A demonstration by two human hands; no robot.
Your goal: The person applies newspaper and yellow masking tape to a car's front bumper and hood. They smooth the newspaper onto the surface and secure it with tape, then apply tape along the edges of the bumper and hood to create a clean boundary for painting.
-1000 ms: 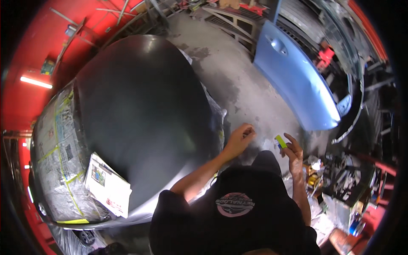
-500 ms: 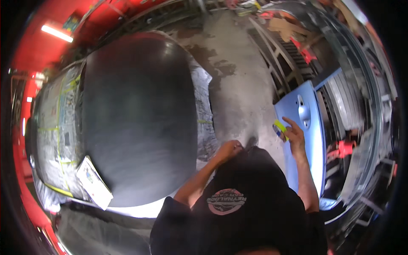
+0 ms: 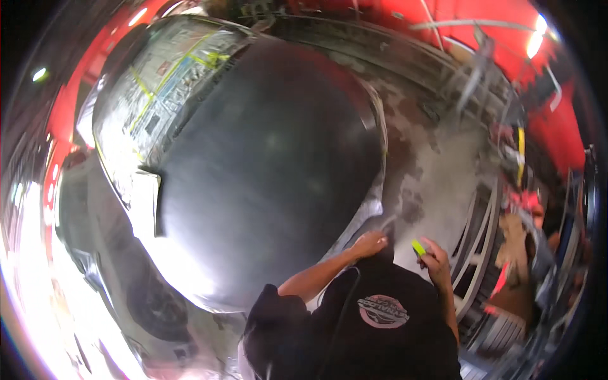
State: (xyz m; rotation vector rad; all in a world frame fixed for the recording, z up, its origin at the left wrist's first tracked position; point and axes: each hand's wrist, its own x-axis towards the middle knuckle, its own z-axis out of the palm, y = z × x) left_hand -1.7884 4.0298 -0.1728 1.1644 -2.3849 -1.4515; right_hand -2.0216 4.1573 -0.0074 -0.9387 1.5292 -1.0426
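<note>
Saw only the edge of a yellow-green tape roll (image 3: 418, 247), right of the dark hood (image 3: 272, 164). Held it at the hood-facing fingertips of the half-closed right hand (image 3: 436, 258). Curled the left hand (image 3: 370, 243) near the hood's edge; could not tell, for blur, whether holding anything.

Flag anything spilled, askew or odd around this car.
Dark, irregular patches mar the grey floor beyond the dark hood, looking like a spill or stains; which, I can't tell. White paper sits askew at the hood's corner, beside the taped window covering.
</note>
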